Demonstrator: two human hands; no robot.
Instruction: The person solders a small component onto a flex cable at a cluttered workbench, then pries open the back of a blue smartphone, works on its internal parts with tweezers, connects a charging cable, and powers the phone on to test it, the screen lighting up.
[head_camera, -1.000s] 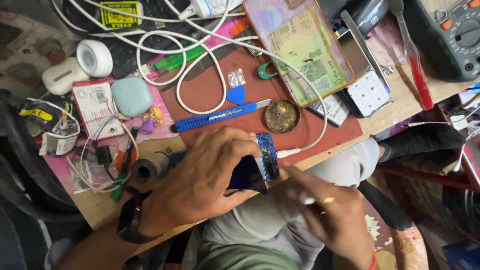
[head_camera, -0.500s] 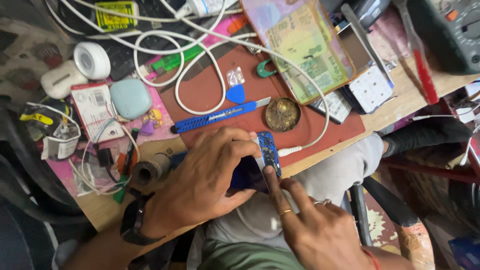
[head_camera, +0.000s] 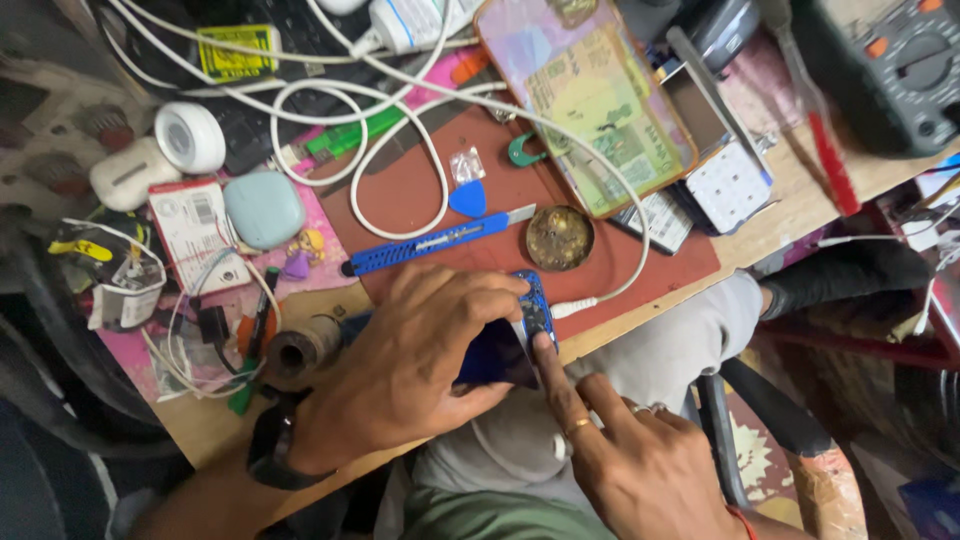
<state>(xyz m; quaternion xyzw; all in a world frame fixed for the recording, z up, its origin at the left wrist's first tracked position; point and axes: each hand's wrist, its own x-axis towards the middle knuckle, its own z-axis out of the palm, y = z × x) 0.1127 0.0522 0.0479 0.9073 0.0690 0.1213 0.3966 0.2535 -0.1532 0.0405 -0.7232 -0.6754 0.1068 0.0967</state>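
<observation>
Your left hand (head_camera: 400, 370) clamps the blue phone (head_camera: 510, 340) at the red mat's (head_camera: 400, 200) edge; right hand (head_camera: 640, 470) presses one fingertip on it. Probably thin, slick, fragile: grip the sides

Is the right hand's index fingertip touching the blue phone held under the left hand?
Touching. The head view shows the right hand pressing its index fingertip on the blue phone, which the left hand covers.

Beyond the blue phone (head_camera: 520, 335), the blue utility knife (head_camera: 435, 240), round tin (head_camera: 560, 237) and white cable (head_camera: 610, 285) crowd the red mat (head_camera: 420, 200).
</observation>
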